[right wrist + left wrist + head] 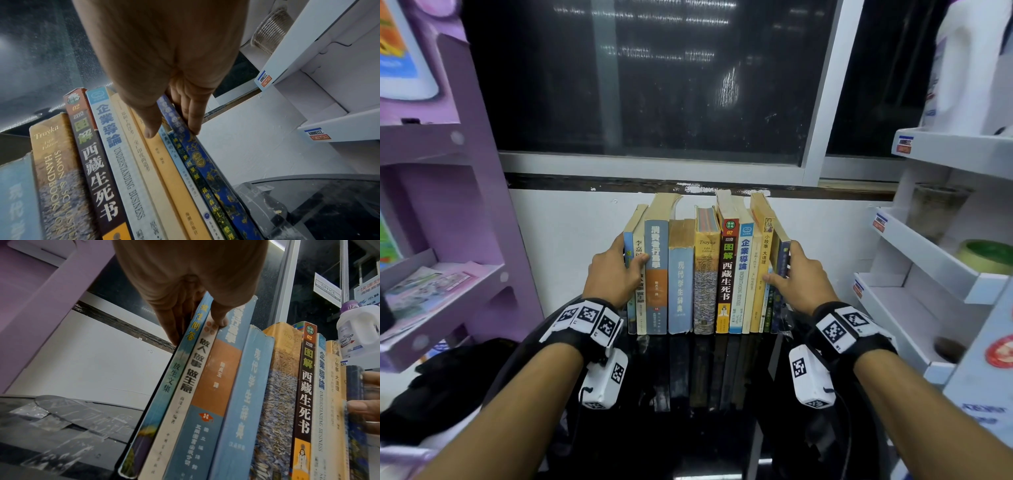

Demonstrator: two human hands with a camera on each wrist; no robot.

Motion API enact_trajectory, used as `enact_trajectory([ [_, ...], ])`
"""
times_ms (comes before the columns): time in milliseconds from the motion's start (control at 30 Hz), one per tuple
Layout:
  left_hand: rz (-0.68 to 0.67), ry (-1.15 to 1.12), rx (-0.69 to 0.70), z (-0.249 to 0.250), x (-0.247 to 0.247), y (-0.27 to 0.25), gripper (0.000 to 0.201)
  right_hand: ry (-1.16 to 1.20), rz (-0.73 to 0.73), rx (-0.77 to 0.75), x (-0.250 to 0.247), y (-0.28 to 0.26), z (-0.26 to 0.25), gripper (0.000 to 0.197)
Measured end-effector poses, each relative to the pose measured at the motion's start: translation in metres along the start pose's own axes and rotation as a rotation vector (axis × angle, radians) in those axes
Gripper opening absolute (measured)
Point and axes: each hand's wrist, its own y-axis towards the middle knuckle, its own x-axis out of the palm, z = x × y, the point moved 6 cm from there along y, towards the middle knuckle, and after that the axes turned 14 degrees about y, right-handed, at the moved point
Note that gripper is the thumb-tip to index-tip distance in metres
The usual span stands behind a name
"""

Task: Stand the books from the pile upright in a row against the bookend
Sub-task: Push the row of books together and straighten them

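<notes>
Several books (705, 274) stand upright in a row on the black table (705, 428), spines toward me, backs to the white wall. My left hand (631, 251) is at the row's left end. Its straight fingers (172, 327) lie on the outer cover of the light-blue end book (174, 379), thumb on the neighbouring spine. My right hand (782, 262) mirrors it, with flat fingers (193, 116) on the dark-blue end book (197, 155) and thumb across the spines. Clear plastic bookend plates lie on the table at the left (61, 417) and right (252, 193) ends.
A purple shelf unit (448, 205) stands close on the left and a white one (945, 240) on the right, holding a jar and a tape roll. A white bottle (969, 68) tops it. A dark window is behind. A black bag (448, 377) lies lower left.
</notes>
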Motion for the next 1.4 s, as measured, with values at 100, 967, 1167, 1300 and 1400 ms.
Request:
enact_trajectory([
  [100, 0.005, 0.001, -0.01, -0.001, 0.001, 0.001, 0.034, 0.004, 0.008, 0.007, -0.001, -0.001, -0.002, 0.048],
  [967, -0.211, 0.006, 0.135, 0.003, -0.031, -0.01, 0.046, 0.132, 0.101, -0.062, -0.015, -0.023, -0.005, 0.044],
  [1167, -0.163, 0.034, 0.155, 0.01, -0.06, -0.008, 0.059, -0.055, 0.32, -0.357, -0.016, -0.037, -0.032, 0.06],
  [1300, -0.148, -0.035, 0.177, 0.016, -0.071, -0.005, 0.056, -0.274, 0.19, -0.548, 0.011, -0.042, -0.061, 0.062],
  [1400, -0.133, -0.092, 0.193, 0.018, -0.075, -0.001, 0.053, -0.439, 0.067, -0.666, 0.04, -0.046, -0.082, 0.061],
])
